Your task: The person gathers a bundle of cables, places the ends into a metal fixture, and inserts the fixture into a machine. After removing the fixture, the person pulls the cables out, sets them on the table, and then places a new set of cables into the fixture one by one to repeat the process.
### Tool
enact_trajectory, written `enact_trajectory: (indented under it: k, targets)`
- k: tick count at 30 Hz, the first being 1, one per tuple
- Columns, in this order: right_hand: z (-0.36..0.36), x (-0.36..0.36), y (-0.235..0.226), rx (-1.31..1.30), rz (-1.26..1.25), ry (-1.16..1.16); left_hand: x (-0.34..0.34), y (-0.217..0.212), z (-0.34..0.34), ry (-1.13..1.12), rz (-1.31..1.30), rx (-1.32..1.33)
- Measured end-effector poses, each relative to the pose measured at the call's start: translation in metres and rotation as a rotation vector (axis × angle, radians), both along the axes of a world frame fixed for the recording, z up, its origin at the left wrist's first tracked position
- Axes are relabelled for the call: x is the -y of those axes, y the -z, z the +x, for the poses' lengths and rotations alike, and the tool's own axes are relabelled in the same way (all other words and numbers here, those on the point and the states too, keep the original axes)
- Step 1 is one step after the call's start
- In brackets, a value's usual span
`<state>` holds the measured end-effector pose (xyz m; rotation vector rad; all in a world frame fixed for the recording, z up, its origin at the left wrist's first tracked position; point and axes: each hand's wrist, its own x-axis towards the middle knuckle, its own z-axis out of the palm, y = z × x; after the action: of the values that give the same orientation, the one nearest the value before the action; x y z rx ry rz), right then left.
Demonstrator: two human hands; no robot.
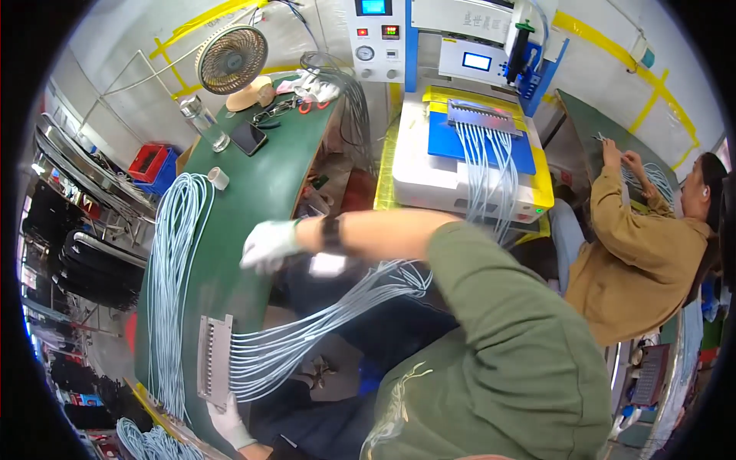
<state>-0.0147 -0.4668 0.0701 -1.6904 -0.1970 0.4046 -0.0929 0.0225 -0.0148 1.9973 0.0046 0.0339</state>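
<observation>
A metal comb-like fixture point(215, 360) with a row of slots lies at the near end of the green table. Light-blue cables point(307, 330) run from its right side across my lap in a loose bundle. My left hand point(228, 423), in a white glove, grips the fixture's near end. Reaching over the table's right edge, my right hand point(270, 245) is gloved too and blurred by motion; its fingers cannot be made out clearly. A long bundle of light-blue cables point(170, 284) lies along the table's left side.
On the green table point(261, 180) are a phone point(249, 139), a glass bottle point(205, 126), a tape roll point(218, 178) and pliers; a fan point(231, 60) hangs above. A white machine point(429, 184) holds another cabled fixture point(483, 116). A co-worker point(652, 238) sits at the right.
</observation>
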Motion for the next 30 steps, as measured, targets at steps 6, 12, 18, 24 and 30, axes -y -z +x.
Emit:
enact_trajectory:
  k: [6,12,18,24,30]
  targets:
    - [0.037,-0.137,0.001,0.082,-0.501,-0.190,0.043,-0.041,-0.019,-0.074,0.225,-0.131]
    - [0.057,-0.143,0.022,-0.007,-0.496,-0.155,0.040,-0.023,-0.018,-0.069,0.333,0.075]
    - [0.047,-0.135,0.004,0.149,-0.480,-0.028,0.065,-0.047,-0.023,-0.062,0.346,-0.026]
    - [-0.035,-0.202,-0.105,0.784,0.108,-0.330,0.106,-0.063,-0.022,-0.282,-0.128,0.439]
    - [-0.069,-0.151,-0.041,0.611,0.097,-0.355,-0.034,-0.031,-0.074,-0.433,0.703,0.478]
